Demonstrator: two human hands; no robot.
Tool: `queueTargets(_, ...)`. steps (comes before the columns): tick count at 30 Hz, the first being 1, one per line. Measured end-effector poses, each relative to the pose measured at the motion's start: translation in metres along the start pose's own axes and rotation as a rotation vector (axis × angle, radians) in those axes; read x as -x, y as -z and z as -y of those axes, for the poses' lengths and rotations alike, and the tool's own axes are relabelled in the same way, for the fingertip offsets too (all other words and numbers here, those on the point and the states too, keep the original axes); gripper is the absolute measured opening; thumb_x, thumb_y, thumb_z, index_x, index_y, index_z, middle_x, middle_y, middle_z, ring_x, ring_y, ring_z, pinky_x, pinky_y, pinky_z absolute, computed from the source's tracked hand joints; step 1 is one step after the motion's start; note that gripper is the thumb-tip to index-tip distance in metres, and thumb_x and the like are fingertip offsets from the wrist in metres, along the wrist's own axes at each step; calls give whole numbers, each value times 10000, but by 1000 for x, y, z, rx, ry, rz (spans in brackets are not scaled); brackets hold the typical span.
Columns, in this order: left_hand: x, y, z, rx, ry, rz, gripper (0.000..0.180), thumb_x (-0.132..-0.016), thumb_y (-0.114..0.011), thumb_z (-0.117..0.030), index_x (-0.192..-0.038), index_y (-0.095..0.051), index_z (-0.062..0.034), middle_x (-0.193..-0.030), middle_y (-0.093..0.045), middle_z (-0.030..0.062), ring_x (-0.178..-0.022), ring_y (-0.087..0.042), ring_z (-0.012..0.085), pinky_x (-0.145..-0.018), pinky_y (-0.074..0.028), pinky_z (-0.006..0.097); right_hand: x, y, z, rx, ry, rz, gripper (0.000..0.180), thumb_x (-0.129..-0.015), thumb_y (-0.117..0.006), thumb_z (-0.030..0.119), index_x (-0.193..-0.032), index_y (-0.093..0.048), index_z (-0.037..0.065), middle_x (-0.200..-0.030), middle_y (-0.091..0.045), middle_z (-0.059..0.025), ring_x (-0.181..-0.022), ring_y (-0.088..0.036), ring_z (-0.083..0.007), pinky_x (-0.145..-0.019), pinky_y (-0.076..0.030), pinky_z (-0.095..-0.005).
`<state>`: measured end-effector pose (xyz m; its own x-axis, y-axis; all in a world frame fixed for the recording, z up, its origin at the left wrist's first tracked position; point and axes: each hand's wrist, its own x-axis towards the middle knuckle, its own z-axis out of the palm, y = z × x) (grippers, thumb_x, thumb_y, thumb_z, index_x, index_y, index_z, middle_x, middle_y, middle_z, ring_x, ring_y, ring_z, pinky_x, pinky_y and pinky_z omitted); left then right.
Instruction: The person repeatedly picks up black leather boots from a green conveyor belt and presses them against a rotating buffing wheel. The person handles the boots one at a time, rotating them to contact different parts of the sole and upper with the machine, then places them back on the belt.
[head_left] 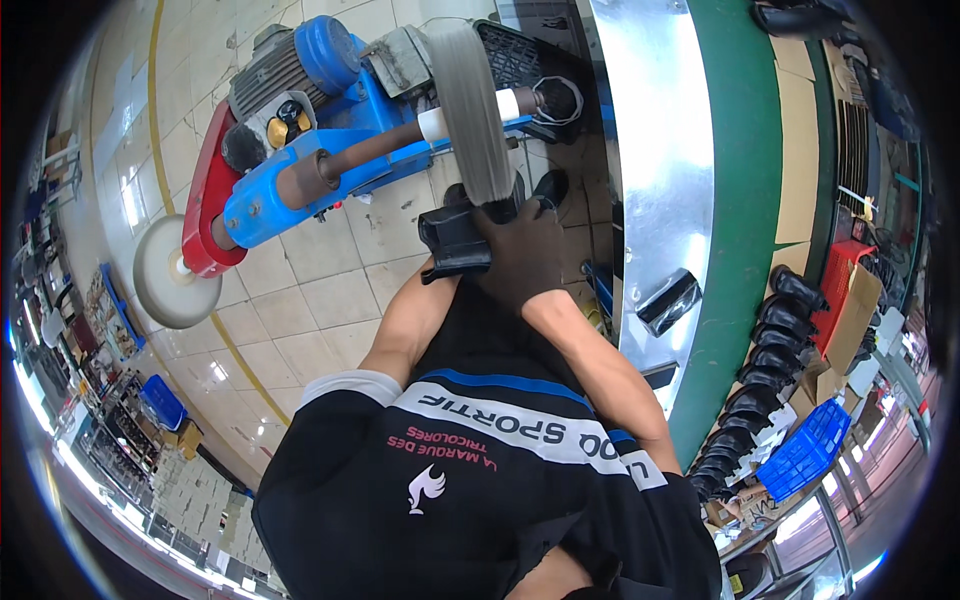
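A black leather boot [456, 240] is up against the lower edge of a large grey buffing wheel [468, 110]. Its open shaft points left. My right hand [525, 252], in a dark glove, is closed over the boot's right part, close under the wheel. From the lower left my left forearm [412, 318] reaches up to the boot's underside. My left hand is hidden behind the boot and my right hand, so its fingers do not show. The boot's toe is also covered by my right hand and the wheel.
The blue polishing machine [270, 205] carries a red belt guard [206, 190] and a pale disc wheel [178, 272] at left. A metal bench [655, 190] runs along my right, with a shiny black piece [669, 302] on it. Several black boots [750, 405] line up farther right, near a blue crate [806, 450].
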<state>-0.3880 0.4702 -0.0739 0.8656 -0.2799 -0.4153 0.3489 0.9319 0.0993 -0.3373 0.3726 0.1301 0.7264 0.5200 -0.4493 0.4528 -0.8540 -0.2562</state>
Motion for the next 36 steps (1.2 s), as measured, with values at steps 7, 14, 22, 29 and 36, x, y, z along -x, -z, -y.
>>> queueTargets(7, 6, -7, 0, 33, -7, -101, 580, -989, -381, -456, -1289, -495, 29, -1231, -583, 227, -1127, -588, 289, -1003, -464, 419, 71, 8, -23, -469, -65, -148, 760, -626, -778, 216, -1346, -535, 202, -1157, -524, -293, -1023, -559, -448, -854, -481, -453)
queueTargets(14, -3, -27, -9, -1436, -370, -329, 519, -987, -362, -432, -1306, -456, -33, -1226, -585, 147, -1156, -556, 254, -1001, -436, 390, 77, -33, -53, -1616, -556, -113, 436, -766, -734, 192, -1121, -627, -36, -939, -679, -90, -870, -655, -201, -815, -509, -321)
queueTargets(22, 17, 19, -41, 3, -362, -476, 351, -965, -456, -368, -1083, -602, -72, -1026, -638, 84, -966, -599, 218, -886, -470, 341, 14, -63, -69, -2052, -691, 386, 547, -830, -621, 512, -1153, -596, 71, -953, -678, -125, -824, -678, -274, -656, -549, -386)
queueTargets(29, 66, -76, -62, -1657, -946, -914, 229, -890, -530, -194, -876, -680, -22, -852, -685, 146, -750, -662, 278, -695, -501, 346, 5, -76, -81, -1838, -940, 315, 486, -833, -615, 572, -1116, -623, 177, -957, -666, -24, -832, -638, -166, -546, -529, -419)
queueTargets(36, 37, -175, -52, -1798, -1110, -715, 94, -749, -691, -128, -765, -691, -36, -768, -679, 115, -620, -654, 266, -582, -516, 343, 17, -113, -67, -1928, -1006, 283, 477, -890, -548, 564, -1134, -602, 158, -1000, -664, -38, -902, -626, -211, -675, -498, -505)
